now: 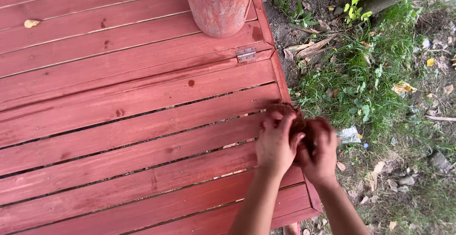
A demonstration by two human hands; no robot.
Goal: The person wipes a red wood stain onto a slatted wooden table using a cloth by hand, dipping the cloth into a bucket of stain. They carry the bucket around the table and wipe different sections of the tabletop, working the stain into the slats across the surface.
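My left hand [275, 142] and my right hand [319, 149] are pressed together over the right edge of a red-stained wooden deck [133, 121]. Between them they grip a brown, rough-looking lump [292, 114], perhaps a rag or sponge; only its top edge shows above my left fingers. Both hands carry reddish-brown stains. Their fingers are curled and slightly blurred. What the lump is exactly I cannot tell.
A red-stained round post [218, 4] stands on the deck at the top. A small metal hinge [246, 54] sits near the deck edge. Grass, dry leaves and bare soil [380, 73] lie to the right, with a crumpled wrapper [350, 134] close to my right hand.
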